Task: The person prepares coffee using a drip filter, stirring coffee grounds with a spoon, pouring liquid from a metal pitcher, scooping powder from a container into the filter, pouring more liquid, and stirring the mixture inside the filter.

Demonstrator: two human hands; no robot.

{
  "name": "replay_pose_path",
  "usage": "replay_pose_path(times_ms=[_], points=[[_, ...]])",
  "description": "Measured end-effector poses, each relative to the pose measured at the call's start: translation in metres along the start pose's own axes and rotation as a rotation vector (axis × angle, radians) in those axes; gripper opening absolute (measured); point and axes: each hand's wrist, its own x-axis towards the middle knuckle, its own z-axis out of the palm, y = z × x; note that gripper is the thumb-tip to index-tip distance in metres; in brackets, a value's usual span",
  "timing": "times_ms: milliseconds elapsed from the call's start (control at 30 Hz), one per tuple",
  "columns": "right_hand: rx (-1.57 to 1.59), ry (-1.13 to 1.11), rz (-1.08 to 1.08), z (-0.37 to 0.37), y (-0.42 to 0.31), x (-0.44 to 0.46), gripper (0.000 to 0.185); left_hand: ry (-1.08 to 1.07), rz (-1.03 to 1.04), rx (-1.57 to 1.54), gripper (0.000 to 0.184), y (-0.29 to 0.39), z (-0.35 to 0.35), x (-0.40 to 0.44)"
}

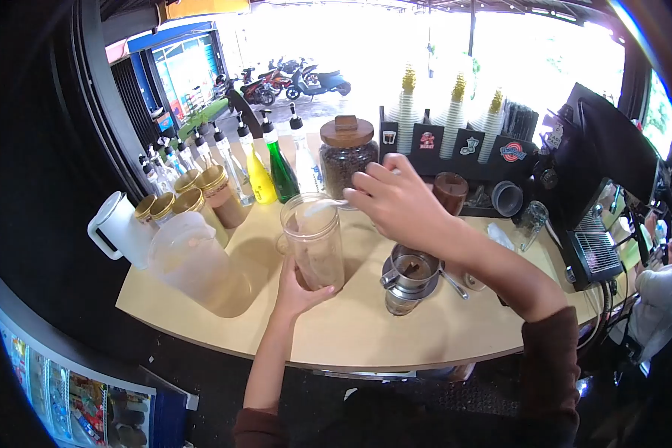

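A tall clear plastic jar [317, 246] stands on the wooden counter with its mouth uncovered. My left hand [300, 290] is wrapped around its lower part. Above the rim, my right hand [390, 196] pinches the handle of a white spoon [322, 207], whose bowl end is at the jar's mouth. What the spoon carries is too pale to make out. Right of the jar, a metal drip coffee filter [412, 267] with dark liquid in it sits over a glass [400, 302]. A small metal spoon [454, 285] lies beside the filter.
To the left are a translucent pitcher [190, 257], a white jug [119, 228] and several gold-lidded jars [220, 194]. Pump bottles [280, 168] line the back, near a wooden-lidded coffee bean jar [348, 158]. A black cup holder [463, 153] and a machine [597, 246] stand right.
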Motion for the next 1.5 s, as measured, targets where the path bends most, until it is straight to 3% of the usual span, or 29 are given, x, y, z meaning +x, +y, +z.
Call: replay_pose_path(times_ms=[133, 200, 333, 400, 533, 600, 633, 700, 733, 800, 900, 967, 1067, 1100, 1167, 1367, 1500], points=[[-0.073, -0.051, -0.068, 0.023, -0.005, 0.029, 0.028, 0.008, -0.006, 0.067, 0.095, 0.003, -0.003, -0.004], [-0.026, 0.126, -0.048, 0.019, -0.005, 0.027, 0.027, 0.026, -0.100, 0.039, 0.095, -0.005, -0.003, -0.005], [0.079, 0.170, 0.027, -0.006, 0.003, -0.019, 0.025, 0.073, -0.091, 0.057, 0.096, -0.002, 0.000, -0.007], [0.220, 0.165, 0.197, -0.022, 0.009, -0.057, 0.029, 0.225, 0.051, 0.398, 0.097, 0.009, -0.001, -0.012], [0.334, 0.139, 0.557, -0.039, 0.025, -0.144, 0.024, 0.406, 0.325, 0.298, 0.083, 0.017, 0.000, -0.014], [0.460, 0.197, 0.707, -0.023, 0.040, -0.198, 0.024, 0.450, 0.364, 0.407, 0.062, 0.026, 0.005, -0.016], [0.454, 0.195, 0.715, -0.014, 0.045, -0.226, 0.024, 0.399, 0.400, 0.372, 0.047, 0.039, 0.014, -0.015], [0.466, 0.115, 0.974, 0.004, 0.047, -0.273, 0.024, 0.275, 0.394, 0.314, 0.048, 0.062, 0.038, -0.016], [0.460, 0.116, 0.975, 0.014, 0.043, -0.287, 0.024, 0.158, 0.387, 0.262, 0.048, 0.073, 0.051, -0.016], [0.856, 0.217, 1.299, 0.033, 0.032, -0.313, 0.024, 0.110, 0.337, 0.247, 0.055, 0.090, 0.079, -0.013], [0.962, 0.301, 1.235, 0.074, 0.020, -0.343, 0.017, 0.082, 0.353, 0.094, 0.070, 0.097, 0.114, -0.008], [1.004, 0.465, 1.297, 0.078, 0.006, -0.337, 0.022, 0.110, 0.136, -0.291, 0.083, 0.098, 0.133, -0.013], [1.098, 0.550, 1.373, 0.082, 0.001, -0.331, 0.029, 0.024, 0.039, -0.326, 0.088, 0.085, 0.143, -0.012], [1.196, 0.635, 1.348, 0.086, 0.001, -0.332, 0.029, -0.063, -0.054, -0.394, 0.088, 0.085, 0.142, -0.011], [1.359, 0.820, 1.299, 0.094, 0.002, -0.333, 0.030, -0.067, -0.031, -0.422, 0.088, 0.084, 0.144, -0.009], [1.473, 0.905, 1.329, 0.061, 0.008, -0.300, 0.026, -0.032, -0.004, -0.496, 0.086, 0.061, 0.150, -0.014], [1.481, 0.777, 1.281, 0.027, 0.017, -0.265, 0.020, -0.065, -0.040, -0.552, 0.084, 0.054, 0.155, -0.018]])
